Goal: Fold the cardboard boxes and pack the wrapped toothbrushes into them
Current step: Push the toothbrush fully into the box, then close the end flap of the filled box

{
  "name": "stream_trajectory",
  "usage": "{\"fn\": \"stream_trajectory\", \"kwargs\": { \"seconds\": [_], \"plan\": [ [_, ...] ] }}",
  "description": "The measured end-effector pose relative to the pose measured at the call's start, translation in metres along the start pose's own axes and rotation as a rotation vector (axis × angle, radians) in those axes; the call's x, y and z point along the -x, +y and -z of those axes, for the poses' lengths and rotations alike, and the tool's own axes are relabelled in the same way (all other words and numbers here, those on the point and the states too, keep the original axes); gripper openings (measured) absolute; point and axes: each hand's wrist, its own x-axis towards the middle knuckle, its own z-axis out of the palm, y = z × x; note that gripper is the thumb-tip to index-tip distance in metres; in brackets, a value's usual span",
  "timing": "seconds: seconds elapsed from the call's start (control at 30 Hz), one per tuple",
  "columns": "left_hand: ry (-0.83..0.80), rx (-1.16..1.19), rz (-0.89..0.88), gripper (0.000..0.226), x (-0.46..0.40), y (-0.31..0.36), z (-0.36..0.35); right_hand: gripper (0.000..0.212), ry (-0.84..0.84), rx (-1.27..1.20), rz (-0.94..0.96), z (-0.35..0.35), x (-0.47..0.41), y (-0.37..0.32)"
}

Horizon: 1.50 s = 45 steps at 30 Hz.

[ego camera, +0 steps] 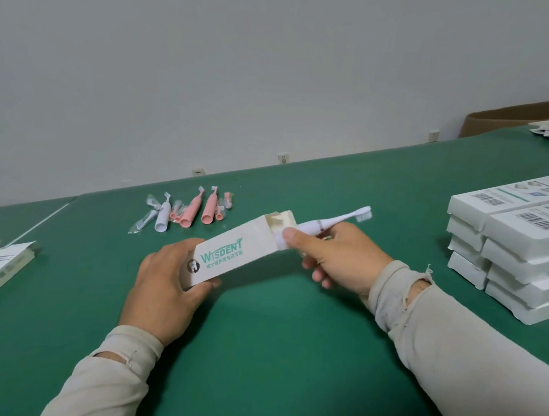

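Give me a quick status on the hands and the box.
Left hand grips the box at its closed end. Right hand holds the white toothbrush, base at the open end. Nothing blocking.

Both arms reach in from the lower edge, forearms in pale sleeves with frayed cuffs. The left hand (pixel 166 293) sits low and left, back of the hand up, thumb on top and fingers curled beneath the near end of the box (pixel 229 253) it grips. The right hand (pixel 335 256) is level with it to the right, thumb pointing left, fingers wrapped round the handle of the white toothbrush (pixel 331 222)
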Motion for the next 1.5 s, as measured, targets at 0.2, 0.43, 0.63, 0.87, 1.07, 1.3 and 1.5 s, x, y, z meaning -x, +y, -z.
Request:
{"fn": "stream_trajectory", "kwargs": {
  "seconds": [0.2,0.43,0.63,0.87,1.07,1.3,1.5],
  "plan": [
    [0.055,-0.029,0.067,0.052,0.000,-0.007,0.002,0.011,0.295,-0.354,0.135,0.017,-0.010,-0.009],
    [0.029,-0.004,0.016,0.058,0.001,-0.001,0.002,0.010,0.193,-0.098,0.158,0.003,-0.001,-0.004],
    [0.015,-0.035,-0.012,0.054,0.000,-0.001,0.001,0.012,0.199,-0.229,0.123,-0.005,0.000,-0.006],
    [0.025,-0.054,-0.008,0.054,0.000,-0.003,0.001,0.015,0.134,-0.018,0.224,-0.004,0.002,-0.006],
    [0.029,-0.040,0.008,0.055,0.001,-0.003,0.000,0.025,0.024,0.454,0.423,-0.003,0.010,-0.003],
    [0.020,-0.028,-0.010,0.055,0.001,-0.002,0.001,0.021,0.074,0.586,0.466,0.001,0.009,-0.005],
    [0.018,-0.021,-0.012,0.056,0.002,0.001,0.002,0.012,0.063,0.283,0.332,0.004,0.005,-0.002]
  ]
}}
